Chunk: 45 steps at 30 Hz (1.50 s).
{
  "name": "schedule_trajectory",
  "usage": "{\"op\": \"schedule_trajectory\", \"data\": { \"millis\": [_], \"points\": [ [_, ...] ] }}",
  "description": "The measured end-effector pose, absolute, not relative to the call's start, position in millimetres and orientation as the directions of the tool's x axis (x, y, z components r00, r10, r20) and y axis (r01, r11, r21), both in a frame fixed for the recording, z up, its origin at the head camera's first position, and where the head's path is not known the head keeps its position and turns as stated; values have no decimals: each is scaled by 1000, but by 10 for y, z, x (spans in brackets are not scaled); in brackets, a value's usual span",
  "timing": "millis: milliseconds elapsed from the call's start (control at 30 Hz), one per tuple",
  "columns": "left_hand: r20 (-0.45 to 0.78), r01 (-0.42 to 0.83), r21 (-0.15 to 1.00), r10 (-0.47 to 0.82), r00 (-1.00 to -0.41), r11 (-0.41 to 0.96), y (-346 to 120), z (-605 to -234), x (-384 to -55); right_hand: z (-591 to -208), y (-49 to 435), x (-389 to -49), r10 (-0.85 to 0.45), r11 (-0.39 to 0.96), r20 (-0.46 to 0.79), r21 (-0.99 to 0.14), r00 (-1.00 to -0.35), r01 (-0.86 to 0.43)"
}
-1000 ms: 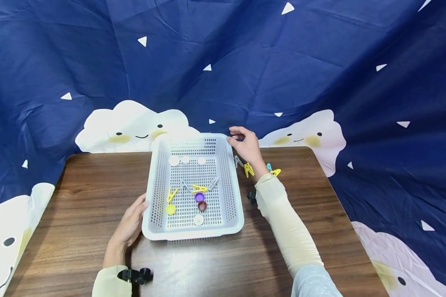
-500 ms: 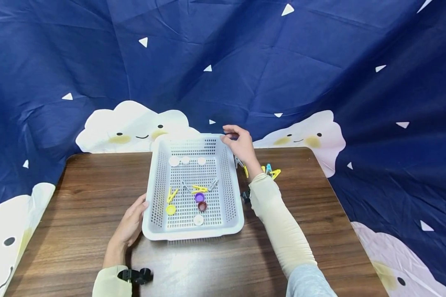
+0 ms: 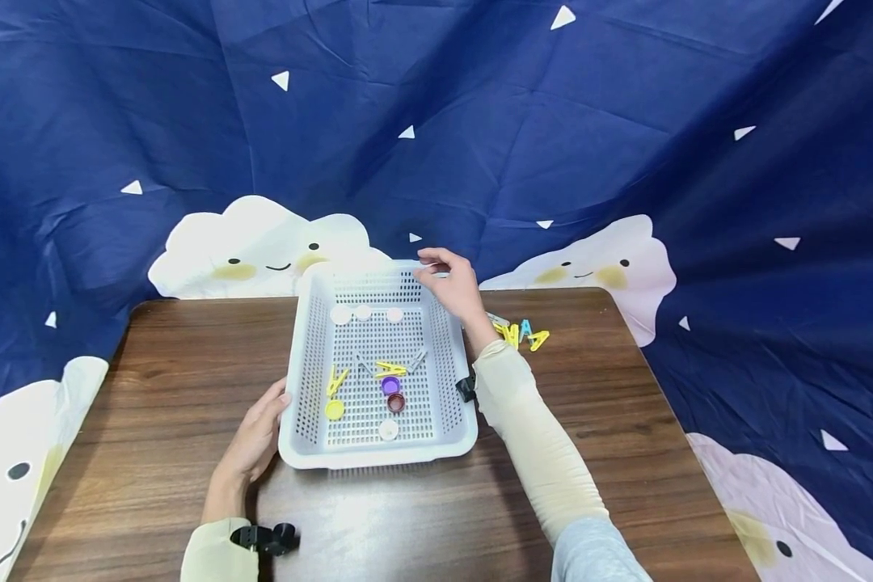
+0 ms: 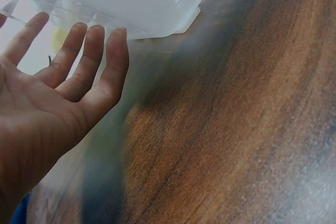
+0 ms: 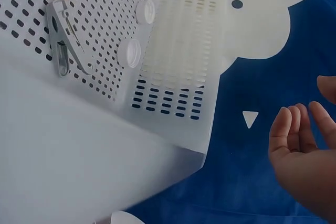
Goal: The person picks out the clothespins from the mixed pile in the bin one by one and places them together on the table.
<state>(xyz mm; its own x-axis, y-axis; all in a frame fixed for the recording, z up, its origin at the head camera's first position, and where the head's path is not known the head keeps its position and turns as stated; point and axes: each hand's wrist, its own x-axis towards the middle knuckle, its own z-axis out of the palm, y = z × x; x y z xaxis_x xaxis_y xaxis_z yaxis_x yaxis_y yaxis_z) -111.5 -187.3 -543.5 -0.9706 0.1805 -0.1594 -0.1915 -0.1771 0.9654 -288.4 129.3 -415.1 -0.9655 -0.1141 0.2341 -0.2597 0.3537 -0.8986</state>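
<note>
Altogether seven caps [image 3: 390, 386], four clips [image 3: 390, 369] in basket [image 3: 381, 460].

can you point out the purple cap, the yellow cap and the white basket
purple cap [image 3: 390, 386]: head view, the middle of the cap
yellow cap [image 3: 335, 411]: head view, the middle of the cap
white basket [image 3: 378, 458]: head view, the near rim

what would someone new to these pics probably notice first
The eye would probably fall first on the white perforated basket near the middle of the head view, with the left hand at its left side and the right hand by its far right corner. Inside it, a purple cap and yellow clothespins stand out. Behind hangs a dark blue curtain with smiling clouds.
</note>
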Motion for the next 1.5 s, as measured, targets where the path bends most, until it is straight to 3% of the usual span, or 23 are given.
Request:
{"op": "schedule_trajectory", "data": {
  "millis": [1067, 1500],
  "points": [
    [-172, -206, 961, 184, -968, -186, -1876, -5413, -1119, -4453, 926, -2787, -215, 320, 166, -919, -962, -230],
    [-168, -204, 962, 194, -966, -183, -1881, -5406, -1125, -4651, 747, -2717, -324, 400, 91, -889, -941, -224]
  ]
}}
